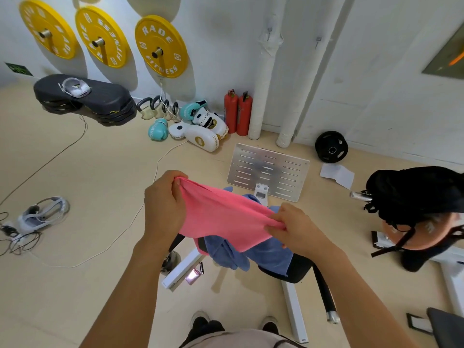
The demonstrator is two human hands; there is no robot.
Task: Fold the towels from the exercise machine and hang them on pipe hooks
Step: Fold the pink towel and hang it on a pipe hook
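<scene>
A pink towel [221, 217] is stretched in the air between my two hands. My left hand [164, 204] grips its upper left corner, and my right hand [291, 228] pinches the opposite end, lower and to the right. Under the pink towel a blue towel [271, 252] lies draped over the black seat of the exercise machine [296, 272], which has a white frame and a metal footplate [268, 170]. Two white wrapped pipes [263, 79] run up the wall behind; small hooks [270, 30] sit high on them.
Two red fire extinguishers [237, 113], boxing gloves [198, 126] and kettlebells [157, 109] stand along the wall under yellow weight plates [160, 46]. A black backpack [416, 194] hangs on a machine at right. Cables and a headset [42, 214] lie on the floor at left.
</scene>
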